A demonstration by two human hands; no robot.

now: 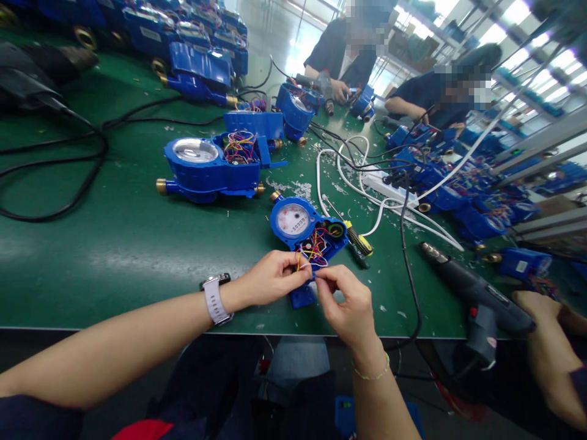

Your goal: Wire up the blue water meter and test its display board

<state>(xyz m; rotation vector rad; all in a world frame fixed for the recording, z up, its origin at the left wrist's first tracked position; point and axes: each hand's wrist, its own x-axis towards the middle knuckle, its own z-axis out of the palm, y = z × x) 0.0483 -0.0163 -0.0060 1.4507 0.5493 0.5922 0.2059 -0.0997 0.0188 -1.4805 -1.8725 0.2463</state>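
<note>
In front of me on the green table lies a blue water meter (280, 219) with a round dial and an opened wiring compartment. Thin red, yellow and white wires (316, 244) spill out of it. My left hand (270, 278) pinches some of these wires at the compartment's near edge. Close beside it, my right hand (347, 299) has thumb and forefinger pressed together at the same spot; what lies between them is too small to make out. A blue flap (302, 297) shows below the fingertips. Just right of the meter lies a yellow-and-black screwdriver (358, 238).
Another opened water meter (211, 171) sits at the back left, before several more. A heat gun (477, 287) lies at the right, near another person's hand (541, 311). White cables and a power strip (389, 186) cross the table. Two people work at the far side.
</note>
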